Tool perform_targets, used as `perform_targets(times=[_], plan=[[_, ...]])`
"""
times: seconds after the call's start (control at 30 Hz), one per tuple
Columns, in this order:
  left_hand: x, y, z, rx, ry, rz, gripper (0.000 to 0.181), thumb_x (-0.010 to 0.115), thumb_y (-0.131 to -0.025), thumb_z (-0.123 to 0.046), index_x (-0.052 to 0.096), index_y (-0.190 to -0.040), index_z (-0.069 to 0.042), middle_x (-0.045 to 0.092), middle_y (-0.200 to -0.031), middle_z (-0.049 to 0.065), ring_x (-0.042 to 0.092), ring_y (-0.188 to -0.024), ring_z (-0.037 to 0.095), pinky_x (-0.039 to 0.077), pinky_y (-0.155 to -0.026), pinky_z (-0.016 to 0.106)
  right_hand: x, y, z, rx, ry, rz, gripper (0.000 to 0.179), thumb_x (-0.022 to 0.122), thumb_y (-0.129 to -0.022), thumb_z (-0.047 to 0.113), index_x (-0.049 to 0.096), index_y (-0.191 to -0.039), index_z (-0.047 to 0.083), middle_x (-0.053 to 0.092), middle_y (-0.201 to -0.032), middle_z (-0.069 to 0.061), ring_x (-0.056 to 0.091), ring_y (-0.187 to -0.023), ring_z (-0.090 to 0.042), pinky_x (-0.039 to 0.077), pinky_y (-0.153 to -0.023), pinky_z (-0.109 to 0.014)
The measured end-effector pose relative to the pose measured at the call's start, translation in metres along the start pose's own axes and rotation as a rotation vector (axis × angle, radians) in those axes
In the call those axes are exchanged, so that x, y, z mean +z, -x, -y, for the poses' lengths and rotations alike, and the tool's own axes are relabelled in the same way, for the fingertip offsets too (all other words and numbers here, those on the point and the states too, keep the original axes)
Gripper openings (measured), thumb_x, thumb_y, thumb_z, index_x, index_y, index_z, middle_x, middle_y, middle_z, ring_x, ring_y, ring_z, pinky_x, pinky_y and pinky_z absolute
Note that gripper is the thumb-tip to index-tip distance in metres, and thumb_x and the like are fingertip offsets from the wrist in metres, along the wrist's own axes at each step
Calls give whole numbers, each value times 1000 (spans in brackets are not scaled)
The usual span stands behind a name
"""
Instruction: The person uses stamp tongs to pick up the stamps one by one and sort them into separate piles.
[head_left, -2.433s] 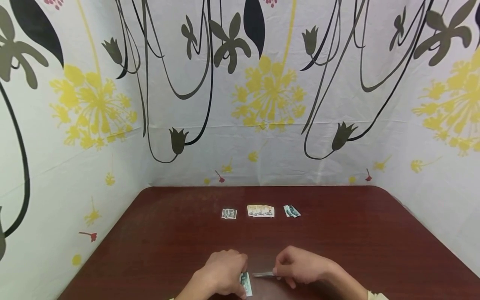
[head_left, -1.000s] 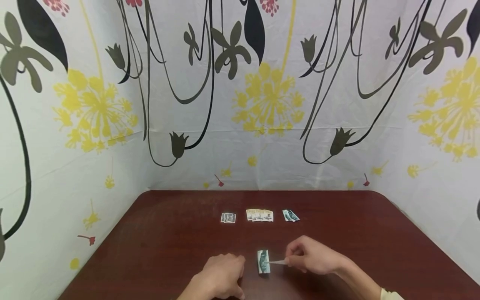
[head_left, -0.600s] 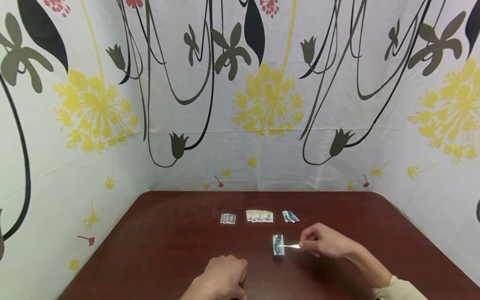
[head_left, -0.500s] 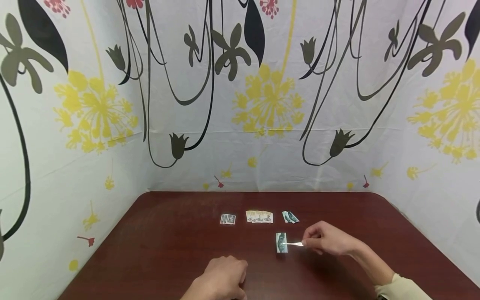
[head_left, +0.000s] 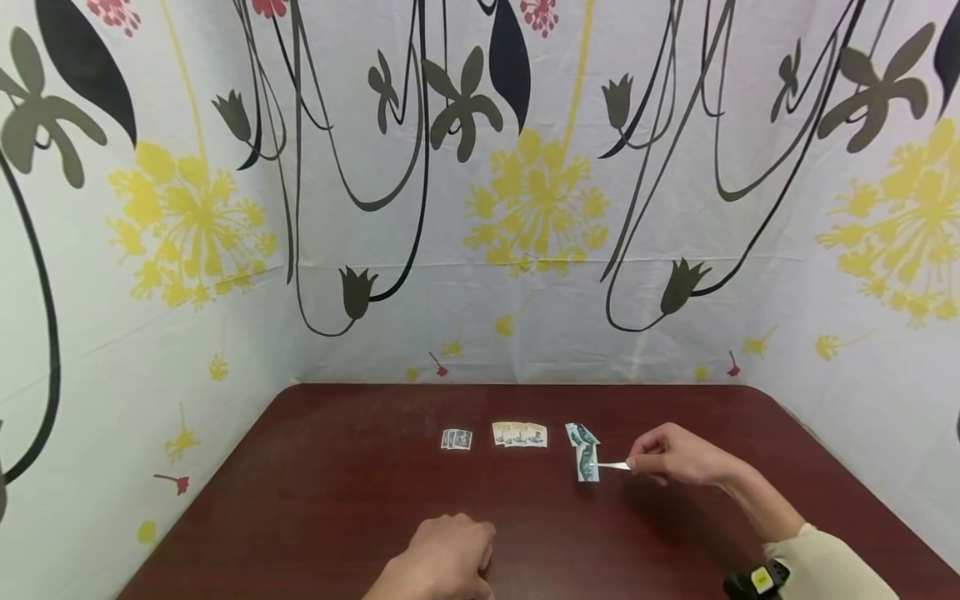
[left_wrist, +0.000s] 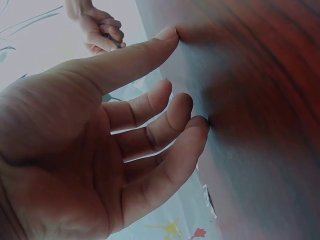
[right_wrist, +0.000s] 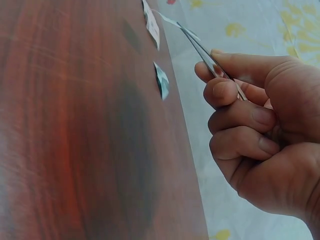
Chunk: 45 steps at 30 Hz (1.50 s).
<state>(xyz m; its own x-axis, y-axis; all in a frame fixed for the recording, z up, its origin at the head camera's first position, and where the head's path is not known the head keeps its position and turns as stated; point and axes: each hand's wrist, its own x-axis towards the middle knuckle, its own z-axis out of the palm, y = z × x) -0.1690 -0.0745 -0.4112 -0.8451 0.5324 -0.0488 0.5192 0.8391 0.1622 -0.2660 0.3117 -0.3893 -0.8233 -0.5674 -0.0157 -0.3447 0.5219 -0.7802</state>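
Note:
My right hand (head_left: 678,454) pinches a pair of metal tweezers (head_left: 613,466) between thumb and fingers. Their tips hold a green-and-white postage stamp (head_left: 587,467), raised over the table just in front of a fanned pair of green stamps (head_left: 581,434). In the right wrist view the tweezers (right_wrist: 204,51) point up and left, with the held stamp seen nearly edge-on. My left hand (head_left: 444,557) rests near the front of the table, holding nothing. In the left wrist view its thumb and index fingertips touch the tabletop, the other fingers loosely bent.
Along the far part of the dark red table (head_left: 360,483) lie a yellowish fan of several stamps (head_left: 520,434) and, to its left, a small group of grey stamps (head_left: 457,439). White cloth with a floral print (head_left: 555,333) surrounds the table at the back and sides.
The right hand has carried the stamp in the tweezers from beside the left hand forward and right, up to the green pair. The left hand has let go of that stamp and stays near the front.

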Motion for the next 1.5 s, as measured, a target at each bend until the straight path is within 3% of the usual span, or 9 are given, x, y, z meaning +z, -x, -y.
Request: perform_targets(times=[0.33,0.63,0.97,1.07,1.27,1.37,1.5], plan=[[-2,1,4,5,-5,-25,39,94,-73,-35,58,-76,-24,53,-66,-15,51,-59,6,41,-54,28,-22,-15,-9,87,52,-80,25,67,-103,18,73,-93,-4,52,-63,2,47,-56,-7,36,-49,-26],[-1,0,4,0,39,-19,33,90,-72,-24,56,-71,-23,52,-62,-15,47,-55,4,39,-50,27,-35,-30,-21,132,99,-79,31,66,-104,20,72,-89,-7,50,-62,1,46,-57,-8,38,-51,-27],[-1,-2,2,-19,26,4,37,90,-74,-30,54,-69,-23,48,-60,-14,44,-56,2,39,-51,25,-42,-46,-27,137,123,-67,40,66,-103,19,63,-82,-15,48,-60,1,45,-56,-9,39,-54,-28],[12,-8,7,-30,36,25,34,90,-76,-31,56,-73,-24,50,-64,-14,46,-59,3,40,-54,26,-41,-51,-30,132,111,-62,39,66,-103,17,64,-82,-15,49,-59,1,45,-55,-8,39,-54,-28],[70,-36,43,13,58,20,30,86,-79,-37,56,-77,-32,49,-65,-19,46,-59,1,40,-54,25,-38,-54,-40,160,85,-55,36,66,-102,17,66,-82,-13,48,-58,2,39,-50,-7,33,-49,-24],[58,-30,36,9,39,11,29,84,-80,-34,56,-77,-30,49,-66,-18,45,-60,1,40,-55,25,-37,-53,-42,175,86,-53,37,66,-103,18,67,-83,-13,49,-58,3,36,-49,-7,31,-49,-24],[32,-18,20,-22,42,32,26,83,-83,-28,58,-79,-26,50,-67,-15,45,-61,4,41,-55,27,-38,-52,-42,196,82,-50,40,66,-104,21,67,-84,-14,49,-57,4,32,-47,-8,29,-47,-25]])
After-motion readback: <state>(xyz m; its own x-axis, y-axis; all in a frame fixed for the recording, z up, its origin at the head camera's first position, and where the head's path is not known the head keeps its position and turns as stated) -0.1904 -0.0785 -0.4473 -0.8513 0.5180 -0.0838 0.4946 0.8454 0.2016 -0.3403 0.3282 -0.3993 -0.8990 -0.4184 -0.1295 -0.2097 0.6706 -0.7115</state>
